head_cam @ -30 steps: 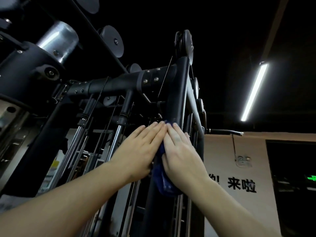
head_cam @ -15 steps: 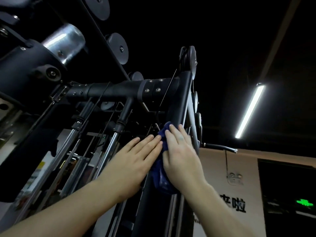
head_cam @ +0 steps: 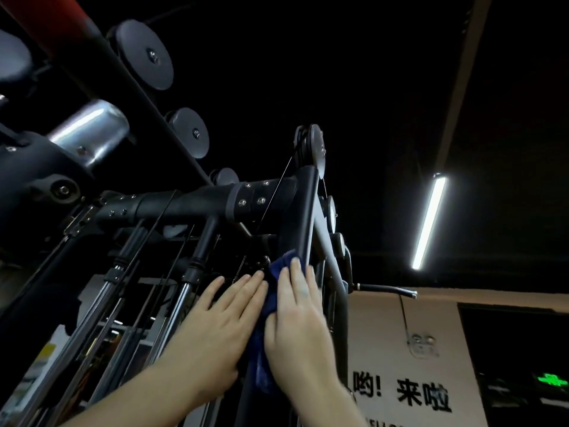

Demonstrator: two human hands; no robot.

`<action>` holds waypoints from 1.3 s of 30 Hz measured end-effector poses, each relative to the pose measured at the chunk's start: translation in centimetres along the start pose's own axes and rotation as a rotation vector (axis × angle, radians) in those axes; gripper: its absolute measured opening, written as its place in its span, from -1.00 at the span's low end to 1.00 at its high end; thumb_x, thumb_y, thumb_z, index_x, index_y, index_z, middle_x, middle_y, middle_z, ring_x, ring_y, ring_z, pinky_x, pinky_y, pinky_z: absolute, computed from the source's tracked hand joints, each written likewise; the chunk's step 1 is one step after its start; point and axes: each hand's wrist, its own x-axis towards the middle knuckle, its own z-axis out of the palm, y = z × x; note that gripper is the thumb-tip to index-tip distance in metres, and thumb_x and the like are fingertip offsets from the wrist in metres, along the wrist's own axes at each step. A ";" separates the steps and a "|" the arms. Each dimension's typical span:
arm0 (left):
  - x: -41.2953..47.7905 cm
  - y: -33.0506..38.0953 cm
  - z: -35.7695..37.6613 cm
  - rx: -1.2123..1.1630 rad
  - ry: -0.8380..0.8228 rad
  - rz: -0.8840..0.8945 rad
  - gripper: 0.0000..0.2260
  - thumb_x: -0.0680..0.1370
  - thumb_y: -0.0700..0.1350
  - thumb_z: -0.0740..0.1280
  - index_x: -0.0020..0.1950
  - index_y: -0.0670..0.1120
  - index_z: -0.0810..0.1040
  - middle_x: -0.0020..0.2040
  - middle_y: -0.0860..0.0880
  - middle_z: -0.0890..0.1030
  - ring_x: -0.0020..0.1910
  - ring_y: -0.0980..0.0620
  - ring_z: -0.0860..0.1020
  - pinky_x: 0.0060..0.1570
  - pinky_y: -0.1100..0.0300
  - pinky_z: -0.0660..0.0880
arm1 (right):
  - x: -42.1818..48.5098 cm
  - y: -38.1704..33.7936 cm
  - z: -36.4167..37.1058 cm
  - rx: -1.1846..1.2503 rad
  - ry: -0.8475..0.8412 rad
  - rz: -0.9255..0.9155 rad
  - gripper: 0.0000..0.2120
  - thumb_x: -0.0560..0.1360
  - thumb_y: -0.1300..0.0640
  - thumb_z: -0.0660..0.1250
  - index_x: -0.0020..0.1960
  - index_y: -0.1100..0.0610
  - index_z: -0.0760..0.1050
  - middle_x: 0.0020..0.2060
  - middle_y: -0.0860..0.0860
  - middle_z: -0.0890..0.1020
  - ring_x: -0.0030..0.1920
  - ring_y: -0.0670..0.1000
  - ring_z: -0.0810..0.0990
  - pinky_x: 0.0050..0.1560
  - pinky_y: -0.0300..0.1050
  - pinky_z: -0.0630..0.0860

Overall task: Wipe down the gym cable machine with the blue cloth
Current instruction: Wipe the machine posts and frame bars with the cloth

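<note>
The black cable machine rises above me, its upright post (head_cam: 306, 217) meeting a thick crossbar (head_cam: 191, 203) under a top pulley (head_cam: 311, 149). A blue cloth (head_cam: 274, 291) is wrapped on the post's lower stretch. My right hand (head_cam: 300, 322) lies flat on the cloth with straight fingers, pressing it to the post. My left hand (head_cam: 221, 325) lies flat beside it, fingertips touching the cloth's left edge. Most of the cloth is hidden between and under the two hands.
Chrome guide rods (head_cam: 101, 297) and thin cables (head_cam: 271, 204) run left of the post. Several round pulleys (head_cam: 144, 53) line a slanted beam above. A short handle bar (head_cam: 385, 289) sticks out right. A ceiling light strip (head_cam: 429, 221) and a lettered wall (head_cam: 403, 392) lie beyond.
Both hands and the cloth have slid down the post, farther from the crossbar. The view has tilted upward, showing more pulleys.
</note>
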 end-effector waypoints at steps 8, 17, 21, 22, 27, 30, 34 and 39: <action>-0.4 0.0 -1.4 0.016 -0.022 0.060 0.04 0.25 0.20 0.51 0.63 -0.19 0.28 0.63 -0.15 0.31 0.58 -0.11 0.35 0.46 -0.11 0.17 | -2.2 0.9 -1.3 0.044 -0.087 -0.120 -0.36 0.62 0.12 0.11 0.67 0.06 0.01 0.62 -0.14 -0.17 0.62 -0.10 -0.32 0.64 0.01 -0.02; -4.0 0.2 -2.0 0.080 -0.088 0.110 0.06 0.17 0.09 0.61 0.60 -0.21 0.34 0.60 -0.19 0.36 0.55 -0.15 0.39 0.51 -0.15 0.35 | -6.6 1.9 0.4 -0.050 -0.019 -0.261 -0.43 0.57 0.10 0.16 0.57 0.17 0.29 0.61 0.03 0.24 0.65 0.08 0.04 0.52 0.08 0.29; -4.4 0.7 -2.1 0.045 -0.079 0.083 0.03 0.29 0.01 0.57 0.66 -0.21 0.17 0.64 -0.19 0.26 0.61 -0.14 0.29 0.52 -0.17 0.32 | -5.3 0.8 0.2 0.051 -0.050 -0.149 -0.45 0.66 0.18 0.11 0.63 0.17 0.15 0.65 0.00 0.08 0.66 0.00 -0.17 0.61 0.13 0.11; -4.7 0.8 -2.1 0.033 -0.085 0.085 0.02 0.30 -0.01 0.56 0.66 -0.21 0.16 0.65 -0.19 0.25 0.61 -0.15 0.28 0.53 -0.16 0.31 | -6.2 0.7 0.3 0.059 -0.042 -0.154 -0.46 0.65 0.15 0.09 0.62 0.18 0.18 0.65 0.00 0.10 0.66 0.00 -0.15 0.62 0.09 0.08; -6.4 1.8 -2.5 0.007 -0.100 0.153 -0.21 0.45 -0.05 0.22 0.67 -0.20 0.15 0.67 -0.17 0.22 0.64 -0.13 0.21 0.58 -0.13 0.22 | -11.5 1.8 0.2 0.142 -0.030 -0.212 -0.52 0.64 0.16 0.10 0.54 0.23 0.35 0.59 0.05 0.28 0.65 0.01 0.06 0.61 -0.16 0.02; -7.1 3.0 -2.3 -0.035 -0.088 0.173 -0.27 0.48 -0.02 0.02 0.67 -0.19 0.19 0.67 -0.15 0.21 0.65 -0.10 0.20 0.60 -0.10 0.19 | -13.2 1.1 0.8 0.250 -0.012 -0.134 -0.47 0.59 0.26 0.18 0.56 0.24 0.31 0.61 0.05 0.23 0.65 0.00 0.04 0.60 -0.18 0.03; -8.8 3.5 -1.5 -0.012 -0.133 0.181 -0.22 0.45 0.05 0.11 0.67 -0.20 0.18 0.67 -0.17 0.20 0.65 -0.12 0.19 0.60 -0.11 0.16 | -17.3 0.2 1.3 0.239 -0.061 -0.152 -0.45 0.63 0.16 0.11 0.60 0.23 0.19 0.65 0.10 0.12 0.66 0.08 0.01 0.61 -0.08 0.06; -9.3 3.1 -1.4 0.024 -0.176 0.161 -0.24 0.48 0.03 0.08 0.68 -0.21 0.14 0.67 -0.19 0.19 0.65 -0.15 0.19 0.57 -0.10 0.06 | -14.2 -0.3 1.2 0.188 -0.054 -0.075 -0.45 0.68 0.16 0.14 0.64 0.21 0.12 0.66 0.09 0.05 0.66 0.03 -0.10 0.62 -0.09 -0.01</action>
